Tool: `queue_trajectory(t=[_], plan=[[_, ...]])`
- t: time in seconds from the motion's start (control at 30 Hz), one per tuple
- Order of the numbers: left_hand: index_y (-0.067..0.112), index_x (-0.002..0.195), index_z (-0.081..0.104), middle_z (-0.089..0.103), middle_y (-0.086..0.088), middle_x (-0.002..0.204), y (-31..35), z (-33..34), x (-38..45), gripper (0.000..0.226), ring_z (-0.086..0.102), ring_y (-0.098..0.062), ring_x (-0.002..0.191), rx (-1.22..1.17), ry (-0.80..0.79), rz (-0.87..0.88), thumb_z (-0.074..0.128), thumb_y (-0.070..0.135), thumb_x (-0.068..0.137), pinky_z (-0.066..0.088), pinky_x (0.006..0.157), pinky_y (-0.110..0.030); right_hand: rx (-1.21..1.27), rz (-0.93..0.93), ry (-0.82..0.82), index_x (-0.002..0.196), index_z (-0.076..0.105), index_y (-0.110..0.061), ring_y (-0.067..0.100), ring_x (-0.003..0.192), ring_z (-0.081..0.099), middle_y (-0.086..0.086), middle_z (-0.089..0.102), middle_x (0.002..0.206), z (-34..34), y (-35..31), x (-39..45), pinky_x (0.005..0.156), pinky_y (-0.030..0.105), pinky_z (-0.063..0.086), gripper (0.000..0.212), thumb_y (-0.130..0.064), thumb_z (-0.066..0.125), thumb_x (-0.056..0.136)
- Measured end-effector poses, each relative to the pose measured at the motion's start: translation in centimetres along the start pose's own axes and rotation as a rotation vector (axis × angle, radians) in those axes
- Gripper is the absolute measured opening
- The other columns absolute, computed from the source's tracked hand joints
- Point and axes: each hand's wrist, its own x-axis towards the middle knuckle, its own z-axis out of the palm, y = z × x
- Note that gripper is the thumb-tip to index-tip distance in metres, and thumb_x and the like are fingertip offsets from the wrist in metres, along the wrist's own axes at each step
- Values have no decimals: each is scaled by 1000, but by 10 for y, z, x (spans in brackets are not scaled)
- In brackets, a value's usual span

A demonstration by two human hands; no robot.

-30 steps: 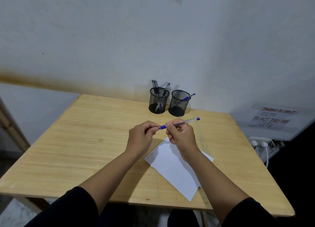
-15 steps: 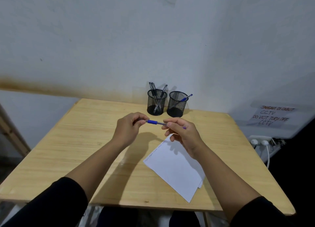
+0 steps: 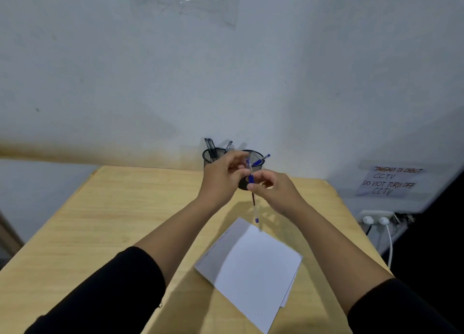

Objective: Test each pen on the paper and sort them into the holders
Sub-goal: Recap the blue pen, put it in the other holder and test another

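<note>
A blue pen [image 3: 254, 208] hangs nearly upright above the table, in front of the holders. My right hand [image 3: 278, 193] pinches it at its blue grip. My left hand [image 3: 222, 178] pinches the pen's upper end; whether the small clear piece there is a separate cap I cannot tell. Behind my hands stand two black mesh holders: the left holder [image 3: 209, 155] has black pens in it, and the right holder [image 3: 257, 155] has one blue pen [image 3: 262, 160]. White paper [image 3: 251, 268] lies on the table below my right forearm.
The wooden table [image 3: 100, 220] stands against a white wall. At the right, beyond the table edge, are a taped paper notice [image 3: 389, 181] and a power strip [image 3: 376, 218] with white plugs and a hanging cable.
Both hands have risen and moved away from me toward the holders. The pen has turned from lying sideways between my hands to hanging nearly upright.
</note>
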Motion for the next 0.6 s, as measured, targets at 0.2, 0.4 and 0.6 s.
queue_trajectory(t=[0.2, 0.4, 0.6], plan=[[15, 120, 56, 64, 0, 114, -15, 47, 33, 38, 57, -13, 109, 55, 179, -168, 62, 27, 85, 37, 94, -20, 24, -14, 400, 81, 58, -18, 1, 58, 51, -7, 56, 66, -34, 17, 40, 63, 18, 45, 8, -18, 67, 81], [7, 136, 38, 42, -10, 142, -49, 82, 56, 56, 33, -22, 134, 184, 171, -317, 58, 29, 88, 23, 110, -31, 248, 86, 650, 78, 55, -28, 20, 78, 65, 1, 66, 81, -45, 43, 77, 79, 42, 55, 13, -21, 65, 83], [7, 143, 21, 24, -9, 152, -71, 107, 65, 70, 18, -20, 141, 156, 220, -349, 58, 29, 88, 14, 114, -28, 331, 179, 651, 77, 57, -25, 18, 76, 64, -1, 63, 76, -32, 69, 106, 71, 32, 48, 12, -21, 66, 83]])
